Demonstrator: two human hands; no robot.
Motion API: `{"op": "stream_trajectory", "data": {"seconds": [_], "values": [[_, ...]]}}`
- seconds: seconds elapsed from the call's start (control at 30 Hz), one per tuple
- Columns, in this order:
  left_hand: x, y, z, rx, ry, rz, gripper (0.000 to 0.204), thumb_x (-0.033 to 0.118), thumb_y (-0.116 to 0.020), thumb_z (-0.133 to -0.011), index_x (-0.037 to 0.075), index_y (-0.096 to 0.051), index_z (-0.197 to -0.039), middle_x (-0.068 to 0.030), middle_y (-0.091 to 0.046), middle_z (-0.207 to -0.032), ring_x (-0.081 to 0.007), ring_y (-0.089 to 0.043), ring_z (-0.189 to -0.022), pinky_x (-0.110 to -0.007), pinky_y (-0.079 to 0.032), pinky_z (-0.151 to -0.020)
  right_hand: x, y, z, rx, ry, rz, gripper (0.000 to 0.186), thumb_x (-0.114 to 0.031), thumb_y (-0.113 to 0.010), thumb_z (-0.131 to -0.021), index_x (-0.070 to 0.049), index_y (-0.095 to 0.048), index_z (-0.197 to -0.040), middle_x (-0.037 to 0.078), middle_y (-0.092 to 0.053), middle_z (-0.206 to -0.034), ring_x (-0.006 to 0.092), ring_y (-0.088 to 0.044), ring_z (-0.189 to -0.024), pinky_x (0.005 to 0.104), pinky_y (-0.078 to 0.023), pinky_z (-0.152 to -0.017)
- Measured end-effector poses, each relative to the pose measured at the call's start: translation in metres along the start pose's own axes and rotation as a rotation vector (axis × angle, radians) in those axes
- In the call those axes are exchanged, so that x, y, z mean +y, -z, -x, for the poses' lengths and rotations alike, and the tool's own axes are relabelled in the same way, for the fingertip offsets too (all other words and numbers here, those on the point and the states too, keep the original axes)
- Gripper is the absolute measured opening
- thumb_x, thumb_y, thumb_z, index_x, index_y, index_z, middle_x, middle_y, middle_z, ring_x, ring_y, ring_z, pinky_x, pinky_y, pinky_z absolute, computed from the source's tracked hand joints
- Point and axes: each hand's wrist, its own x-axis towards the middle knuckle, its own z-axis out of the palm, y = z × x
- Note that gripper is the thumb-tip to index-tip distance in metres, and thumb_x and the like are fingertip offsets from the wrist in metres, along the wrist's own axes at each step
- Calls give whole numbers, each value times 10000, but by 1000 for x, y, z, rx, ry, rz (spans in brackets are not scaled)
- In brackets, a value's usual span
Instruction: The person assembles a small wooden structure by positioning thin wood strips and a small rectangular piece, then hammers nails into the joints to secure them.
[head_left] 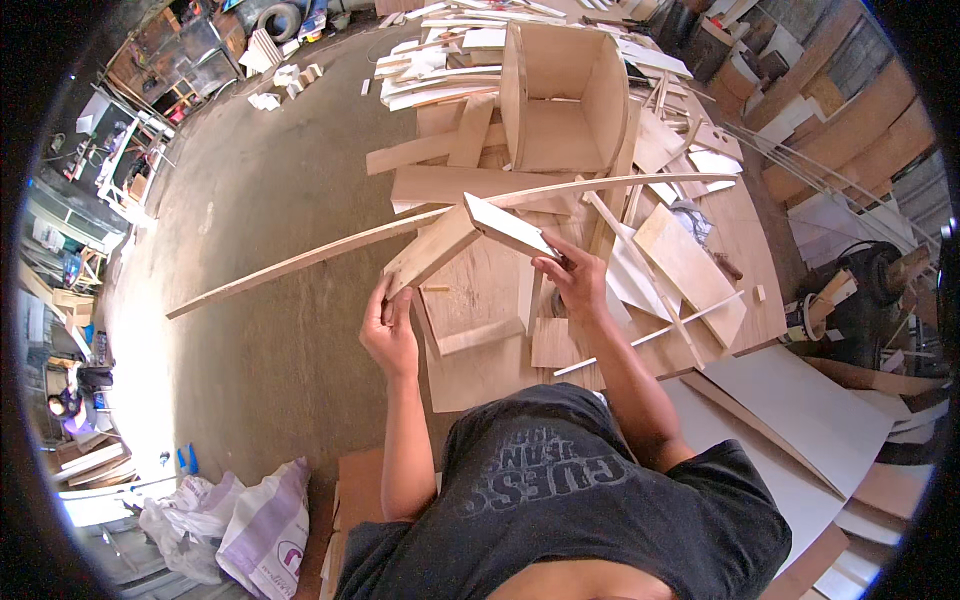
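In front of my chest, my left hand [388, 325] grips the lower end of a short light-wood board [432, 247]. My right hand [578, 278] pinches the end of a second short board with a white face [508, 224]. The two boards meet at their upper ends and form a peak; whether they are fastened there I cannot tell. Just beyond them a long thin wooden strip [310, 257] runs across the work surface and juts out far to the left. An open plywood box [565, 130] stands farther back.
Loose boards and offcuts cover the plywood work surface [480, 385], including a pale panel [690, 262] and a narrow white strip [650, 335] at right. Large white sheets [800, 410] lie beside me at lower right. Plastic sacks [265, 530] sit on the floor at lower left.
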Motion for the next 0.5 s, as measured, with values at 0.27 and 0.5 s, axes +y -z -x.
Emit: {"op": "stream_trajectory", "data": {"seconds": [0.27,0.5], "values": [[-50,-3,1,-5,273,-153,440,310,-735,-1030,-12,-727,-1331,-113,-788,-1143,-154,-725,-986,-306,-569,-894,18,-35,17,64,-94,206,529,-434,-869,-881,-18,-785,-1197,181,-782,-869,202,-740,-771,352,-573,-739],[-149,-15,-12,-184,417,62,554,309,-622,-1103,-77,-534,-1491,-153,-687,-1342,-210,-662,-1241,-335,-521,-1035,66,-67,-16,-28,-246,250,512,-504,-828,-884,-80,-797,-1169,195,-787,-938,354,-763,-909,447,-573,-827]]}}
